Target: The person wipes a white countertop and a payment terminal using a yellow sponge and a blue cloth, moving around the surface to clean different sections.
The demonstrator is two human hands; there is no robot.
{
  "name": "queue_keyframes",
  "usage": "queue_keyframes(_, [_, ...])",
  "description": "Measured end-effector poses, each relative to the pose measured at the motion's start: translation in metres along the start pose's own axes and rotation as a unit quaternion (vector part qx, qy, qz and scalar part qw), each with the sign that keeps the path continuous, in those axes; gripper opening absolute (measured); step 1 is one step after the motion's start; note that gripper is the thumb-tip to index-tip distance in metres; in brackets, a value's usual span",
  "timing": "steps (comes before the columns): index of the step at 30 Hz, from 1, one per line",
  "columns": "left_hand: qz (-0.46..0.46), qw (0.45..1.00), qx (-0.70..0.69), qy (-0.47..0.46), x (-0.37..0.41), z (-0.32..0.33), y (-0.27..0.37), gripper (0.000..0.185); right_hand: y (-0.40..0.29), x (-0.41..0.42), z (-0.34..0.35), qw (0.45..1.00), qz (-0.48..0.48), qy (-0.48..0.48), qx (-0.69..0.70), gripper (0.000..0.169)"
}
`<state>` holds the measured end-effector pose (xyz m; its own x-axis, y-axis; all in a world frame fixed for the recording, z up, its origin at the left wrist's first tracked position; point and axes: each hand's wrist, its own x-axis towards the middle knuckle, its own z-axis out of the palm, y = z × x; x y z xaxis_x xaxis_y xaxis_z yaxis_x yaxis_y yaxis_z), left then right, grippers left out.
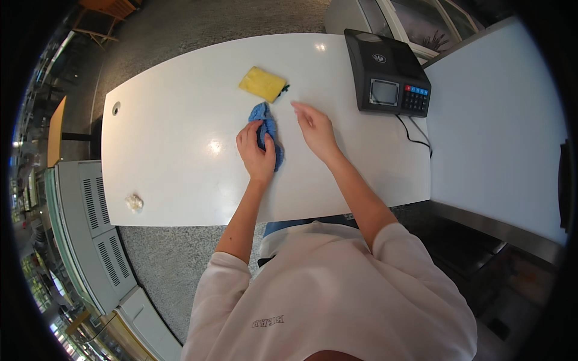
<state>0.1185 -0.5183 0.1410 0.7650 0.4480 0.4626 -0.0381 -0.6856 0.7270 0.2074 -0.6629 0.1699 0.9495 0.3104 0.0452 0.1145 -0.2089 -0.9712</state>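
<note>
My left hand (256,151) grips a bunched blue cloth (279,155) that lies lengthwise on the white table (180,113), near its middle. To the right, my right hand (316,131) is over the table with nothing in it, its fingers loosely bent and its thumb and index finger apart. Just beyond the blue cloth lies a folded yellow cloth (263,84), with a small dark green thing (284,90) showing at its right edge. The blue cloth's upper end comes close to the yellow one; whether they touch I cannot tell.
A black scale-like device (390,74) with a keypad stands at the table's back right, its cables (415,137) trailing towards a pale upright panel (492,131). A small crumpled whitish thing (134,203) lies at the near left corner. A round cable hole (116,108) is at the far left.
</note>
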Motion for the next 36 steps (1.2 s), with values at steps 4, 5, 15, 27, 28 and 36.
queue_keyframes(4, [-0.17,0.954,-0.233,0.081,-0.017,0.0,-0.002,0.032,0.018,-0.064,0.015,0.995,0.074,-0.04,0.06,0.047])
queue_keyframes(5, [-0.193,0.953,-0.223,0.066,-0.023,0.002,-0.001,0.031,0.018,-0.072,0.025,0.993,0.085,-0.025,0.083,0.049])
queue_keyframes(15, [-0.276,0.867,-0.318,-0.267,-0.032,0.019,0.09,0.015,0.017,-0.145,-0.113,0.962,0.151,0.043,0.225,0.023])
queue_keyframes(27, [-0.294,0.83,-0.332,-0.34,0.016,0.117,0.124,0.028,0.076,-0.184,-0.196,0.886,-0.052,0.156,-0.433,0.058])
queue_keyframes(28, [-0.291,0.832,-0.339,-0.328,0.034,0.131,0.106,0.035,0.081,-0.174,-0.195,0.885,-0.049,0.16,-0.434,0.061])
queue_keyframes(36, [-0.458,0.725,-0.389,-0.337,0.146,0.214,0.091,0.081,0.071,-0.136,-0.208,0.866,0.022,0.279,-0.413,0.064])
